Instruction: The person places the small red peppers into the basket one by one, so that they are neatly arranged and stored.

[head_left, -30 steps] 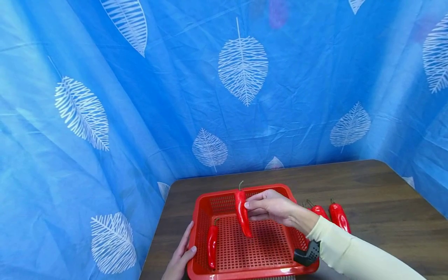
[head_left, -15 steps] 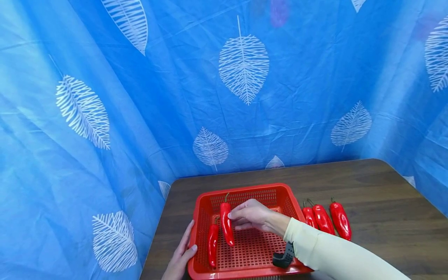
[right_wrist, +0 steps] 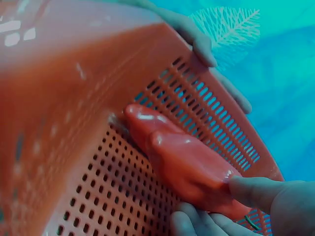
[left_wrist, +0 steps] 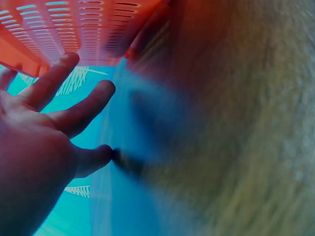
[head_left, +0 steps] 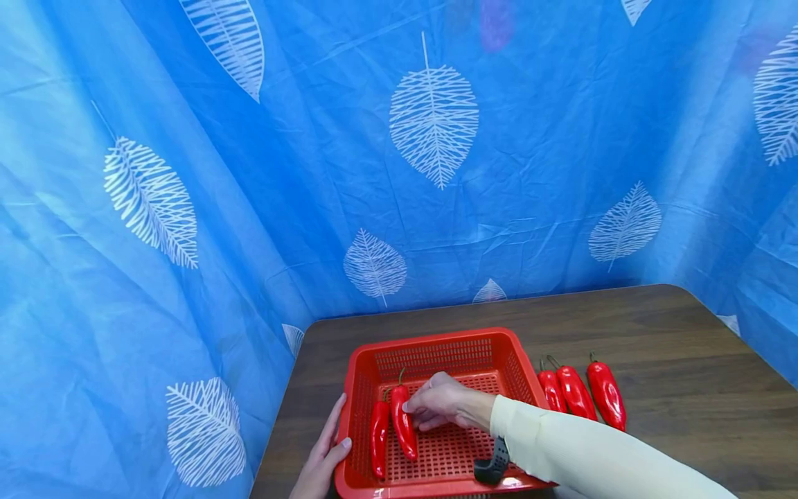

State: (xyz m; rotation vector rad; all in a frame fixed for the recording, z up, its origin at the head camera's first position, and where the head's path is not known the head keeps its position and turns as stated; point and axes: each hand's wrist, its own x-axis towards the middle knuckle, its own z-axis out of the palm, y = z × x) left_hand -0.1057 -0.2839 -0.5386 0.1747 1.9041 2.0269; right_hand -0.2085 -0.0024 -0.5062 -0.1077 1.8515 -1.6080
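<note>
In the head view a red plastic basket [head_left: 436,338] with perforated walls sits near the table's front edge. My right hand [head_left: 444,402] reaches into it and pinches a red chili pepper [head_left: 405,435] between thumb and fingers, low over the basket floor. A second red chili pepper [head_left: 379,440] lies just left of it, along the left wall. The right wrist view shows the held pepper [right_wrist: 189,167] overlapping the other pepper [right_wrist: 147,120]. My left hand [head_left: 322,450] rests against the basket's left side, thumb at the rim; the left wrist view shows its fingers [left_wrist: 86,105] spread and fairly straight.
Right of the basket, three red chili peppers [head_left: 575,391] lie side by side on the brown wooden table [head_left: 673,333]. A blue curtain [head_left: 530,173] with white leaf prints hangs behind and at the sides. A black device [head_left: 492,464] sits at the right wrist.
My right hand has carried the chili pepper leftward and down into the basket, beside the other pepper. The sleeve no longer covers the peppers on the table. My left hand has stayed put.
</note>
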